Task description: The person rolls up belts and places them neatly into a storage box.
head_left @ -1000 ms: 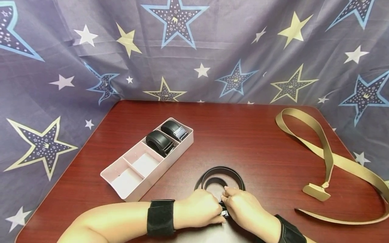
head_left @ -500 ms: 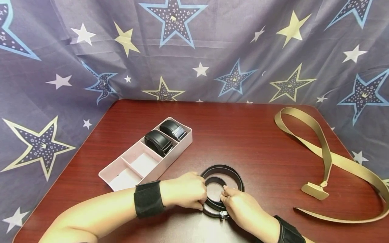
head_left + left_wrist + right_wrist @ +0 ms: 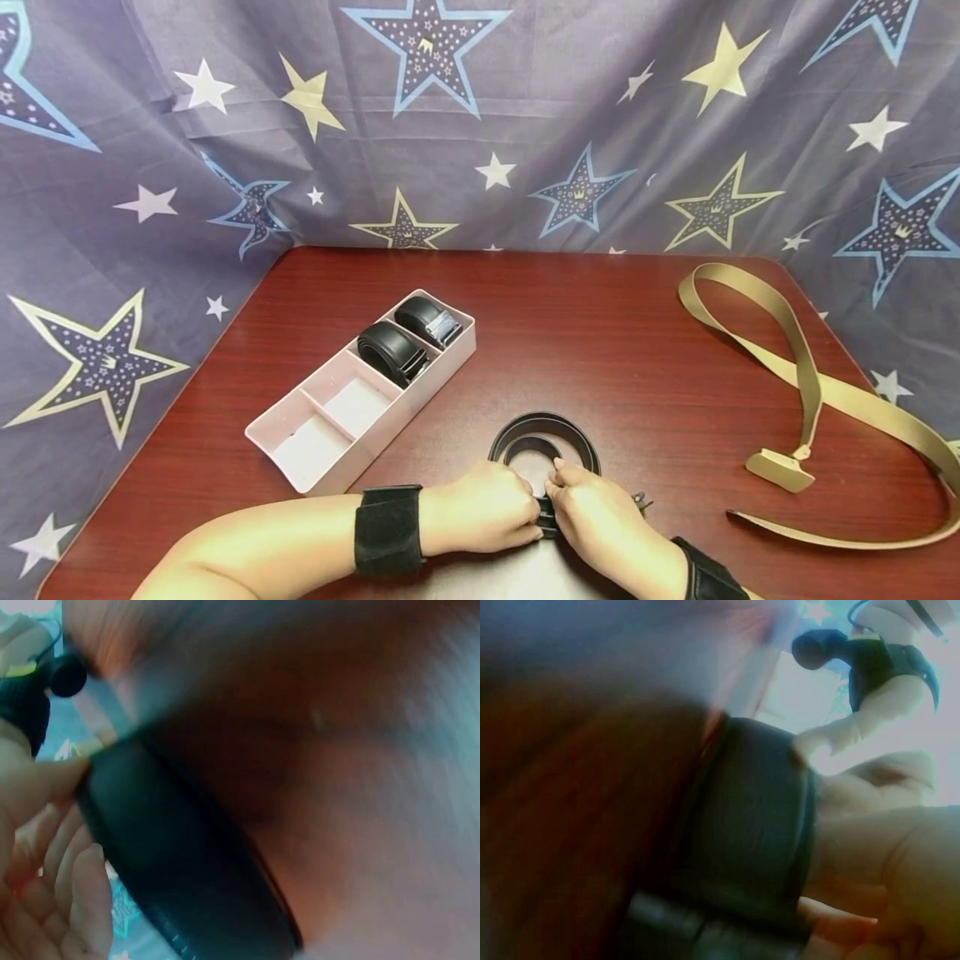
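Observation:
A black belt (image 3: pixel 551 422), loosely coiled and standing on edge, lies near the table's front. My left hand (image 3: pixel 483 508) grips its near left side. My right hand (image 3: pixel 600 512) pinches the coil's near right side, fingertips reaching the inner loop. The two hands almost meet, with a short piece of strap showing between them. The metal buckle (image 3: pixel 642 502) pokes out to the right of the right hand. In the left wrist view the strap (image 3: pixel 180 847) fills the middle, the thumb at its edge. The right wrist view shows fingers against the dark strap (image 3: pixel 750 817); both wrist views are blurred.
A pink tray (image 3: pixel 375 433) with compartments stands to the left. Its two far compartments hold rolled black belts (image 3: pixel 390 352). At the right, a tan belt (image 3: pixel 847 400) with a plate buckle lies loosely looped. A star-patterned cloth (image 3: pixel 480 125) hangs behind the table.
My left hand slid left along the coil, then came back beside the right hand. The buckle has shifted from between the hands to right of the right hand, and the outer loop looks slightly tighter.

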Tool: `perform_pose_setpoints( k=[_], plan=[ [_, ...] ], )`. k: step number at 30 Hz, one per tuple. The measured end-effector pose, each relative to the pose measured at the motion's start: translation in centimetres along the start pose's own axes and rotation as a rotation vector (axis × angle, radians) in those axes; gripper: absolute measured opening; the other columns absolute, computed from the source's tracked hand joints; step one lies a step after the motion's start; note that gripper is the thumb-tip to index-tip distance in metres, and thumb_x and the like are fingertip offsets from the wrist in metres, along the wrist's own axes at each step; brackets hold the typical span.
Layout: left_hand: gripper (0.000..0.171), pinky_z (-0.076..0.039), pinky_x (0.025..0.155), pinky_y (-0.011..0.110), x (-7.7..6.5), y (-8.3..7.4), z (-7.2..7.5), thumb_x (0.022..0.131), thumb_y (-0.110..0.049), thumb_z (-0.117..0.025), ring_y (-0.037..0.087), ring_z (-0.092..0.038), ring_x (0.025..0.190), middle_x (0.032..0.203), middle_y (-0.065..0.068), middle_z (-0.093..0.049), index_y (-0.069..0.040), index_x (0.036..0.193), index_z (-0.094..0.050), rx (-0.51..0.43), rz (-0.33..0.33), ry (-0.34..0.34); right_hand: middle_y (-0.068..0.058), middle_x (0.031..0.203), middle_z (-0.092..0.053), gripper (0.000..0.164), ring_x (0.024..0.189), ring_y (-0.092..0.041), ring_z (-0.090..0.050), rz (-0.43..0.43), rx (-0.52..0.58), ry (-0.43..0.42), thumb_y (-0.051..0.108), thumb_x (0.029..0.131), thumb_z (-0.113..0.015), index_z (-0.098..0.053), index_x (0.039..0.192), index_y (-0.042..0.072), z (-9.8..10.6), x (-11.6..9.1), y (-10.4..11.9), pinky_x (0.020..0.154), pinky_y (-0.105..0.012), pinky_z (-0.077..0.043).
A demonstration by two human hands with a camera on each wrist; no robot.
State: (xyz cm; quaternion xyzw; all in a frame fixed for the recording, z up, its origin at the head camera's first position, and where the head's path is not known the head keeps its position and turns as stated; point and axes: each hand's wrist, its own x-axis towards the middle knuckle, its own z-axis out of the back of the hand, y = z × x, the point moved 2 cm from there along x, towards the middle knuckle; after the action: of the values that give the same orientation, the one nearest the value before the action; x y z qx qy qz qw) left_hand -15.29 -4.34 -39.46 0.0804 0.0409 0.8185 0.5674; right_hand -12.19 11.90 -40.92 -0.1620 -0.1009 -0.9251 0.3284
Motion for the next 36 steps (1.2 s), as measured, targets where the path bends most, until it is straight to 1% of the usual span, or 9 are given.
perform_pose_setpoints(
  k=[5,8,12,17,20,24,28,33,36],
  plan=[
    [0.021,-0.050,0.059,0.021,0.9,-0.6,-0.3,0.090,-0.031,-0.075,0.004,-0.063,0.067,0.073,-0.010,-0.064,-0.021,0.075,-0.064,-0.107,0.070,-0.063,-0.002,0.096,-0.072,0.013,0.101,-0.021,-0.075,-0.020,0.006,-0.032,0.003,0.077,-0.079,-0.079,0.087,0.011,0.0,-0.1,-0.1,0.077,-0.030,-0.061],
    [0.020,-0.049,0.057,0.021,1.3,-0.8,-0.4,0.087,-0.030,-0.077,0.005,-0.064,0.070,0.073,-0.010,-0.064,-0.022,0.074,-0.064,-0.103,0.115,-0.098,0.001,0.093,-0.071,0.015,0.098,-0.019,-0.076,-0.011,0.012,-0.064,0.002,0.075,-0.080,-0.073,0.075,0.015,-0.1,-0.1,-0.2,0.075,-0.028,-0.060],
    [0.025,-0.045,0.051,0.021,1.7,-0.9,-0.6,0.084,-0.034,-0.079,0.005,-0.062,0.067,0.070,-0.011,-0.062,-0.024,0.069,-0.061,-0.075,0.194,-0.116,0.002,0.089,-0.069,0.021,0.097,-0.019,-0.076,0.014,0.061,-0.050,0.000,0.076,-0.079,-0.068,0.068,0.016,0.0,0.0,-0.5,0.076,-0.027,-0.060],
    [0.032,-0.050,0.050,0.024,1.9,-0.8,-1.0,0.081,-0.044,-0.080,0.008,-0.062,0.064,0.077,-0.007,-0.061,-0.017,0.086,-0.065,-0.046,0.324,-0.098,-0.001,0.093,-0.070,0.016,0.102,-0.024,-0.076,0.067,0.143,-0.016,-0.001,0.080,-0.078,-0.073,0.077,0.014,0.2,0.0,-1.1,0.083,-0.029,-0.061],
    [0.039,-0.052,0.050,0.025,1.8,-0.7,-1.1,0.081,-0.048,-0.080,0.009,-0.063,0.064,0.081,-0.006,-0.063,-0.014,0.097,-0.068,-0.059,0.358,-0.084,-0.005,0.102,-0.072,0.015,0.107,-0.026,-0.075,0.109,0.149,0.019,0.000,0.083,-0.077,-0.079,0.095,0.009,0.3,-0.1,-1.3,0.087,-0.031,-0.060],
    [0.032,-0.053,0.057,0.024,2.0,-0.3,-0.9,0.083,-0.044,-0.080,0.007,-0.065,0.069,0.081,-0.007,-0.065,-0.015,0.093,-0.070,-0.175,0.334,-0.064,-0.009,0.115,-0.072,0.025,0.113,-0.028,-0.073,0.122,0.149,0.119,0.003,0.088,-0.073,-0.078,0.112,0.004,0.5,-0.3,-1.6,0.090,-0.034,-0.060],
    [0.022,-0.049,0.059,0.021,2.2,0.4,-0.4,0.085,-0.037,-0.081,0.001,-0.060,0.066,0.073,-0.011,-0.062,-0.019,0.079,-0.068,-0.323,0.317,-0.014,-0.013,0.124,-0.071,0.029,0.115,-0.028,-0.072,0.098,0.137,0.195,0.007,0.092,-0.071,-0.076,0.120,0.004,0.5,-0.5,-1.9,0.087,-0.036,-0.061],
    [0.028,-0.040,0.053,0.018,2.3,1.0,0.3,0.086,-0.024,-0.076,-0.001,-0.046,0.056,0.061,-0.012,-0.054,-0.019,0.062,-0.064,-0.442,0.310,0.043,-0.009,0.119,-0.072,0.032,0.113,-0.026,-0.072,0.111,0.103,0.142,0.007,0.086,-0.076,-0.077,0.118,0.006,0.5,-0.7,-1.8,0.088,-0.035,-0.060],
    [0.026,-0.043,0.054,0.021,2.5,1.2,0.6,0.087,-0.016,-0.072,0.003,-0.049,0.056,0.059,-0.009,-0.056,-0.016,0.062,-0.066,-0.442,0.302,0.066,-0.006,0.115,-0.075,0.033,0.113,-0.024,-0.073,0.110,0.089,0.097,0.006,0.083,-0.079,-0.078,0.115,0.007,0.6,-0.6,-1.8,0.091,-0.037,-0.060]
  ],
)
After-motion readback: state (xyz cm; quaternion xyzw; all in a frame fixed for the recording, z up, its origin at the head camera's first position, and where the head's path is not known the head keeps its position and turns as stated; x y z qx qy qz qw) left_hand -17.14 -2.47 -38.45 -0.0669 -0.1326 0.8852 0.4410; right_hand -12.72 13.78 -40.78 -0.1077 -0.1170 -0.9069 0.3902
